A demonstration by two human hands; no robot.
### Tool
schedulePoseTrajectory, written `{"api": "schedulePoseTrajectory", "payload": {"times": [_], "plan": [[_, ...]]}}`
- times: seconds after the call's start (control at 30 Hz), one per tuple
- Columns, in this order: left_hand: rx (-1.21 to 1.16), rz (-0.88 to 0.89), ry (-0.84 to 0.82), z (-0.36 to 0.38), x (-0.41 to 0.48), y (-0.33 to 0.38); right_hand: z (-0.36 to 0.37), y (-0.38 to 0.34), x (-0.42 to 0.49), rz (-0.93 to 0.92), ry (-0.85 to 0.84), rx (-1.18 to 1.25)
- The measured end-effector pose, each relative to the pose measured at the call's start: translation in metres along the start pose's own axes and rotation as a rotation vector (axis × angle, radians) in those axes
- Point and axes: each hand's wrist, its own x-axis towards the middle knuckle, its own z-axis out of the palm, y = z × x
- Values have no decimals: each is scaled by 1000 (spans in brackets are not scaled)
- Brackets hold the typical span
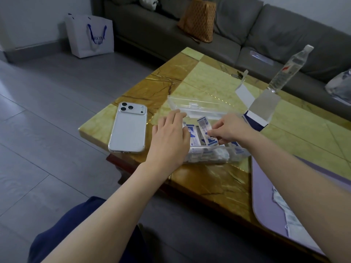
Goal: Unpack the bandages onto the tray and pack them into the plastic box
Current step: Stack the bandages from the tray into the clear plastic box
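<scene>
A clear plastic box [209, 156] with its lid [193, 106] swung back stands on the marble table, filled with blue-and-white wrapped bandages [197, 138]. My left hand [171, 137] lies flat over the box's left end, fingers straight. My right hand [229, 130] reaches in from the right and pinches a bandage [204, 124] that sticks up out of the box. The lilac tray [266, 188] lies at the near right with a few bandages [284, 209] on it, partly hidden by my right forearm.
A white phone [128, 130] lies face down left of the box. An opened blue-and-white carton [260, 112] stands behind the box, a water bottle [288, 70] beyond it. A grey sofa [237, 31] runs behind the table; a white paper bag [91, 35] stands on the floor.
</scene>
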Motion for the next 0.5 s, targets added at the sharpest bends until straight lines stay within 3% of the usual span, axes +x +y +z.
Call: {"api": "schedulePoseTrajectory", "payload": {"times": [0.5], "plan": [[1, 6, -1, 2, 0, -1, 14, -1, 6, -57, -44, -156]]}}
